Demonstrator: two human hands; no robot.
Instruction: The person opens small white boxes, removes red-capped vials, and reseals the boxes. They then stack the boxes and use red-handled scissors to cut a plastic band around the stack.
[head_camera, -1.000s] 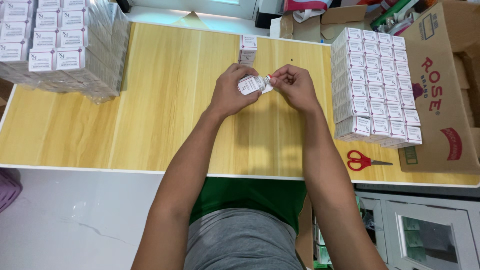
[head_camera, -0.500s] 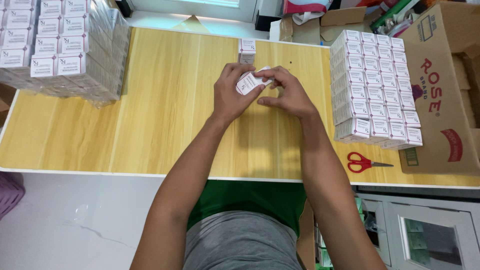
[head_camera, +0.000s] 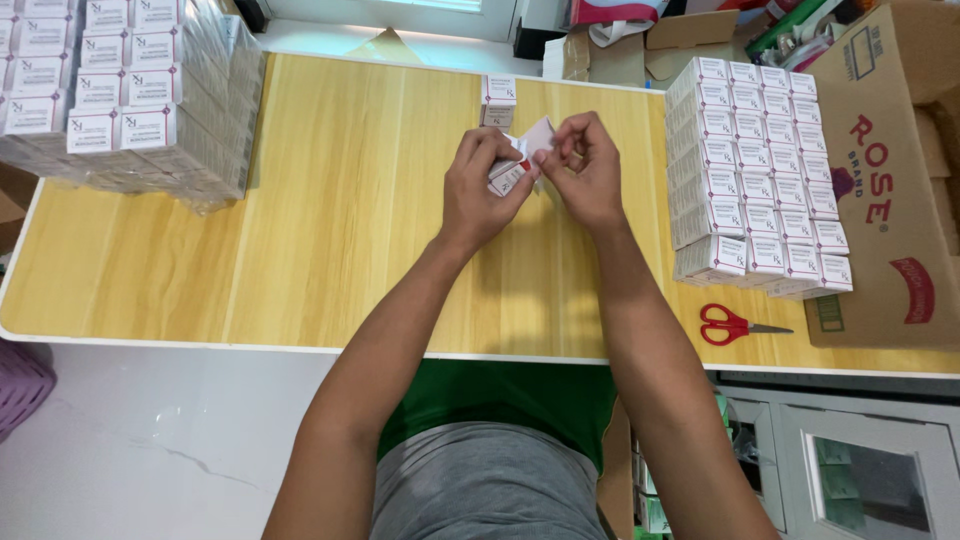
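Note:
A small white carton with red print (head_camera: 508, 176) is held above the middle of the wooden table (head_camera: 340, 220). My left hand (head_camera: 480, 188) wraps around its body. My right hand (head_camera: 582, 168) pinches a white flap or folded leaflet (head_camera: 537, 136) sticking up from the carton's top end. Both hands meet over the carton, which they partly hide. Another small white carton (head_camera: 498, 98) stands upright just beyond my hands, near the table's far edge.
A wrapped block of small white cartons (head_camera: 130, 90) fills the table's far left. Several rows of the same cartons (head_camera: 755, 165) are stacked on the right, beside a large brown cardboard box (head_camera: 885, 180). Red-handled scissors (head_camera: 735, 325) lie at the front right edge.
My hands have turned the carton and moved it slightly left and closer to me. The white flap now sticks up between my fingers.

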